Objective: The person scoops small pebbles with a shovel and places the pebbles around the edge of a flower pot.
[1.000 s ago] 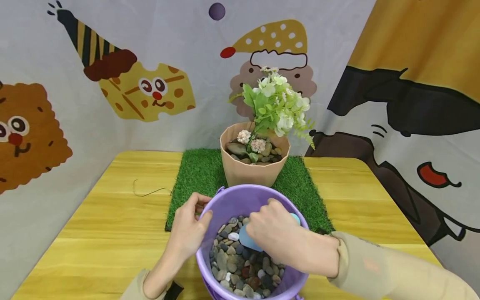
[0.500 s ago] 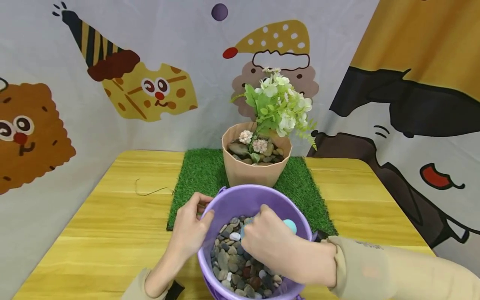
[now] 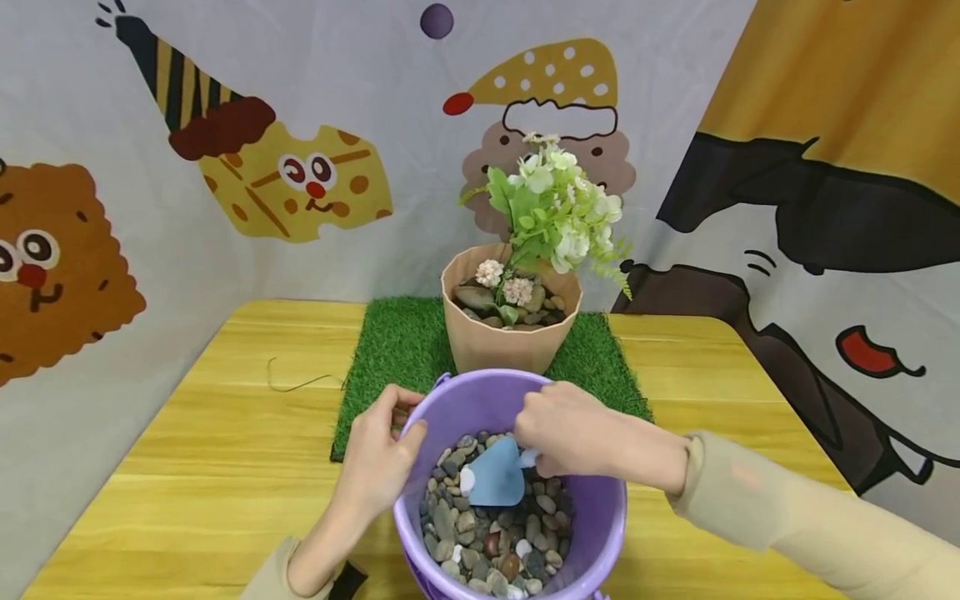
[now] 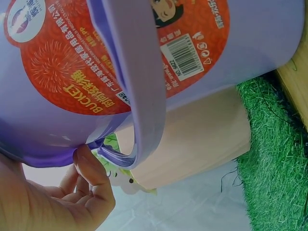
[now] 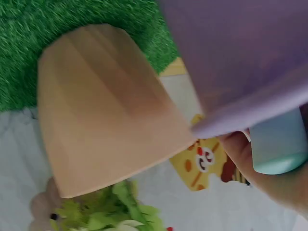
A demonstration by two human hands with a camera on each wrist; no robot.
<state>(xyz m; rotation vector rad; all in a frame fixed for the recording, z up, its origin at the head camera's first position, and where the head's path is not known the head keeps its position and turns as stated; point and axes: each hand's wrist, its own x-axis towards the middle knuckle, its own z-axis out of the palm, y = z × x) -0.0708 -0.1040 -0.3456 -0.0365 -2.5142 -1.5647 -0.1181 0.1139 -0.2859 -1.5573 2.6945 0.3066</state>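
A purple bucket (image 3: pixel 603 533) stands at the front of the table with smooth mixed pebbles (image 3: pixel 468 529) in its bottom. My left hand (image 3: pixel 382 450) pinches its left rim, thumb on the near side; the left wrist view shows that thumb (image 4: pixel 89 168) against the rim. My right hand (image 3: pixel 570 429), at the upper right of the bucket's mouth, grips a small blue shovel (image 3: pixel 498 477) by its handle. The blade sits over the pebbles, with a white pebble (image 3: pixel 467 481) at its left edge. In the right wrist view the handle's rounded teal end (image 5: pixel 281 162) sticks out of my fist.
Just behind the bucket, a peach flowerpot (image 3: pixel 506 348) stands on a green turf mat (image 3: pixel 401 350). It holds stones, pale pink blooms and white artificial flowers (image 3: pixel 562 208). A thin dark strand (image 3: pixel 300 386) lies on the wooden table (image 3: pixel 202 450). Cartoon-printed cloth (image 3: pixel 330 58) hangs behind.
My right hand has moved up and right towards the bucket's rim, and the shovel's blade has come into full view above the pebbles. My left hand keeps its place on the rim.
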